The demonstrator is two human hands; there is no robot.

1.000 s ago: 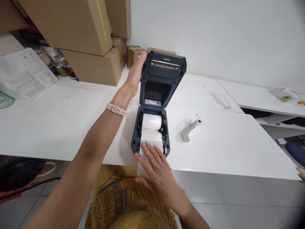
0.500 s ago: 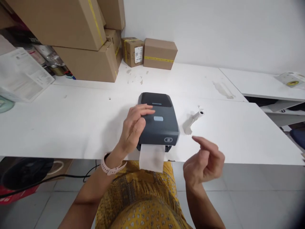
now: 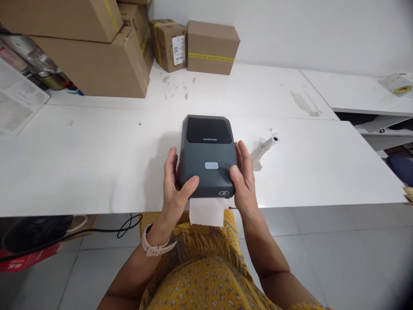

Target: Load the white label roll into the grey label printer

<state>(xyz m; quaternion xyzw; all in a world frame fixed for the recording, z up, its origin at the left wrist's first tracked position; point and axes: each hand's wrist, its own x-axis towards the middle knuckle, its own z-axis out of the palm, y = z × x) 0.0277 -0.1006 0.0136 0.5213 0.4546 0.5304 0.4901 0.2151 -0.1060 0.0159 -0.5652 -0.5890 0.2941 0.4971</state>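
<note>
A dark grey label printer [image 3: 208, 157] with a pale blue button is near the table's front edge. My left hand [image 3: 176, 185] grips its left side, thumb on the top cover. On the opposite side my right hand [image 3: 244, 181] holds it, thumb at the front right corner and fingers along the wall. White label paper [image 3: 207, 212] sticks out of the printer's front and hangs past the table edge. Right of my right hand lies a small white paper roll core [image 3: 269, 143] with torn paper attached. Whether the printer is lifted off the table I cannot tell.
Large cardboard boxes [image 3: 87, 64] are stacked at the back left. Two smaller taped boxes [image 3: 211, 47] stand against the wall. A clear plastic container [image 3: 19, 99] is at the far left. A label roll [image 3: 398, 84] sits at the far right. Black cable [image 3: 97, 231] hangs below the table [image 3: 306, 172].
My right hand has come in from the right and taken hold of the printer's right side. My left hand has slid from its top to its left side.
</note>
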